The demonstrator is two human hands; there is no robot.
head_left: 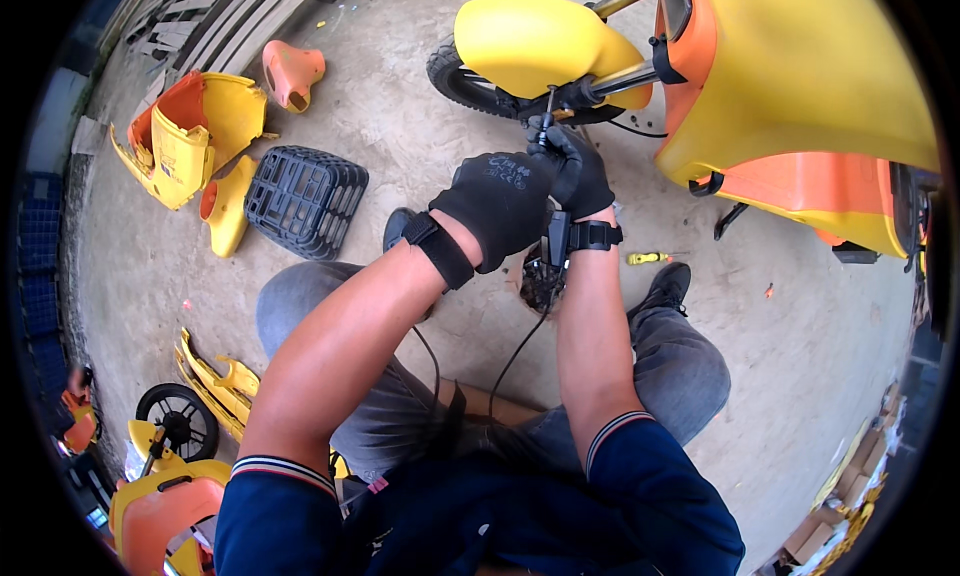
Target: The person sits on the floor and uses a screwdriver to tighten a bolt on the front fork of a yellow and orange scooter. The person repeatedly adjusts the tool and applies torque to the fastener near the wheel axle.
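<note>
Both my hands wear black gloves and meet in front of the yellow scooter's front wheel (pixel 465 86). My right hand (pixel 582 176) is closed around a slim rod with a metal shaft (pixel 549 104), which points up toward the fork's lower end (pixel 580 94). Whether it is a tool or a bolt, I cannot tell. My left hand (pixel 500 201) is closed against the right one; what its fingers grip is hidden. A yellow front fender (pixel 540 41) covers the wheel's top. Beneath my wrists sits a cluster of small dark parts (pixel 543 284), partly covered.
A yellow-handled screwdriver (pixel 648 259) lies right of my hands. To the left are a black basket (pixel 305 201), a yellow-orange body panel (pixel 185 141) and an orange cover (pixel 293 74). A loose wheel (pixel 178 421) lies at lower left; cardboard boxes (pixel 815 536) are at lower right.
</note>
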